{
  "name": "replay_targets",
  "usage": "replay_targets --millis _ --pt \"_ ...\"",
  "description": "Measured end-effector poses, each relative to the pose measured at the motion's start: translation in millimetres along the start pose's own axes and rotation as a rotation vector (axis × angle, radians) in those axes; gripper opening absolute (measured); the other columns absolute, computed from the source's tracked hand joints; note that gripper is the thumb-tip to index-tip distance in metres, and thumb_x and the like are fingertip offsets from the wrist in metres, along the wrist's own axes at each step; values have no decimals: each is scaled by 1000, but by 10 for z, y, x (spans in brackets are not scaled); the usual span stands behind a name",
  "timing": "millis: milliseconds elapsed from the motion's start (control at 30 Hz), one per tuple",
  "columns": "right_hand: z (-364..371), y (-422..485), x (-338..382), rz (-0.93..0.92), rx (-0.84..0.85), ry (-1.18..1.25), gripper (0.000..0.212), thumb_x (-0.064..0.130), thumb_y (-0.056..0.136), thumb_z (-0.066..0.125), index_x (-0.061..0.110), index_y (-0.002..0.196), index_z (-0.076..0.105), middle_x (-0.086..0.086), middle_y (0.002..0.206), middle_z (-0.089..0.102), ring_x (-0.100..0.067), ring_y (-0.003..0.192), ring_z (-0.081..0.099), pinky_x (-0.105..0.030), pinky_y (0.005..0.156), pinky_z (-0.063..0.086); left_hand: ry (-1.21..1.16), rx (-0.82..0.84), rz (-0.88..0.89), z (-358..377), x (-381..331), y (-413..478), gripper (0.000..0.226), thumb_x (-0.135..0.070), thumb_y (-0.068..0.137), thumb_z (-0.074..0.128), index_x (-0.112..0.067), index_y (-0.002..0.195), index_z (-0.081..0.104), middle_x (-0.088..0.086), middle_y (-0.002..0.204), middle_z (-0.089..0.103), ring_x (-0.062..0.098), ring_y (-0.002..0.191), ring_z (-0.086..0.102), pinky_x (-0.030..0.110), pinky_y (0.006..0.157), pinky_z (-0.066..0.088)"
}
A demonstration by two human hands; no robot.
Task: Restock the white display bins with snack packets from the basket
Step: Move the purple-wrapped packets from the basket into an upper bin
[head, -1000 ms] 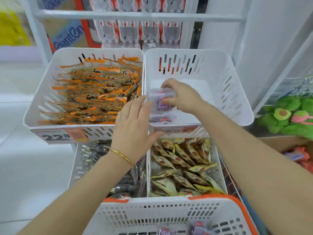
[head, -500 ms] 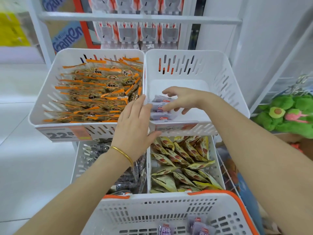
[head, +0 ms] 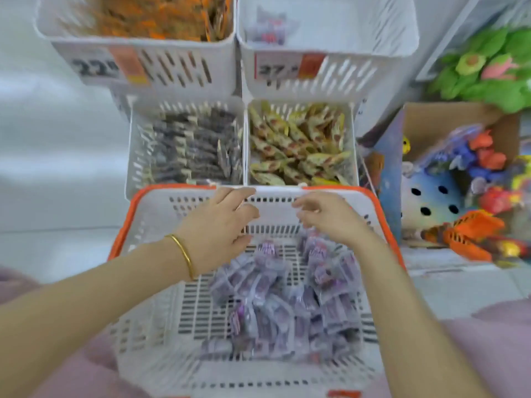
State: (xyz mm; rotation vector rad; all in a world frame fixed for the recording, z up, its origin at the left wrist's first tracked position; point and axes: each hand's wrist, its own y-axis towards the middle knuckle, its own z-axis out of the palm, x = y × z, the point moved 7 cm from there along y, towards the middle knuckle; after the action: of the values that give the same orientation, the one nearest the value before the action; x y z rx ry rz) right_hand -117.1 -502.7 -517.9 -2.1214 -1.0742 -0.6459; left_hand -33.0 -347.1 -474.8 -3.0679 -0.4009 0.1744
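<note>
A white basket with an orange rim (head: 149, 214) sits in front of me, holding a heap of purple snack packets (head: 287, 300). Both hands hover over its far end, holding nothing. My left hand (head: 218, 228), with a gold bangle at the wrist, has relaxed fingers above the basket's back wall. My right hand (head: 327, 216) hangs with loosely curled fingers just above the packets. The upper right white bin (head: 339, 73) holds a few purple packets (head: 270, 30) at its left side.
The upper left bin (head: 184, 70) is full of orange packets. Two lower bins hold dark packets (head: 189, 145) and yellow packets (head: 296, 145). A cardboard box of toys (head: 465, 173) and green plush toys (head: 485, 67) stand at the right. Pale floor lies left.
My right hand let go of the packets in the upper right bin. Both hands drew back down to the basket, and my view tilted downward.
</note>
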Motion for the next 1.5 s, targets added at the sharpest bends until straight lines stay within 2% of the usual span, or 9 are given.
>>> replay_targets --millis 200,533,700,800,933,1067,1233,1367,1500 --pt "1191 145 -934 173 92 -150 37 15 94 55 13 130 51 -9 132 55 -27 117 53 -37 96 45 -10 229 -122 404 8 -223 42 -34 96 44 -21 135 39 3 154 14 25 138 17 33 112 18" --pt "1784 732 -1101 212 225 15 62 20 81 73 20 138 48 -16 154 15 -31 144 10 -37 115 20 -81 279 -160 545 133 -230 39 -30 94 45 -21 133 42 2 152 15 24 136 18 39 109 28" --pt "1925 732 -1157 243 182 -1 72 22 77 77 25 140 42 -16 146 18 -34 137 27 -39 114 28 -123 282 -166 615 172 -205 39 -32 95 44 -20 133 42 2 152 15 23 135 19 38 108 31" --pt "1917 748 -1107 192 143 -66 62 25 76 77 28 131 50 -10 125 36 -28 108 51 -31 100 40 -151 280 -183 619 193 -198 39 -31 95 44 -21 132 43 2 151 16 22 135 20 38 107 32" --pt "1890 598 -963 64 18 -12 40 17 78 75 14 114 58 -4 105 36 -16 83 46 -15 73 40 -166 302 -208 646 205 -205 39 -29 95 45 -20 132 43 2 151 17 23 136 20 39 107 33" --pt "1488 414 -760 74 -133 -33 29 5 82 64 18 107 61 -3 107 39 -23 87 56 -29 85 47 -266 300 -265 649 248 -125 41 -24 94 46 -17 134 41 6 148 25 26 134 26 38 109 30" --pt "657 44 -102 -6 -244 433 33 5 76 74 31 89 59 0 110 53 -13 85 54 -13 65 42 -712 321 -420 521 167 6 65 -16 88 50 -22 146 21 11 142 32 25 105 55 29 81 48" --pt "300 -265 289 -15 -195 796 33 2 73 76 27 91 65 -1 95 60 -25 90 59 -37 73 52 -1004 285 -321 360 35 103 102 -36 49 62 -21 144 28 14 140 39 31 115 53 39 85 51" --pt "249 -419 377 41 -124 972 36 2 74 75 24 101 67 -15 94 62 -29 81 64 -45 77 54 -1249 300 -295 71 -59 7 87 -8 55 77 -21 133 41 7 128 54 23 113 58 39 87 54"
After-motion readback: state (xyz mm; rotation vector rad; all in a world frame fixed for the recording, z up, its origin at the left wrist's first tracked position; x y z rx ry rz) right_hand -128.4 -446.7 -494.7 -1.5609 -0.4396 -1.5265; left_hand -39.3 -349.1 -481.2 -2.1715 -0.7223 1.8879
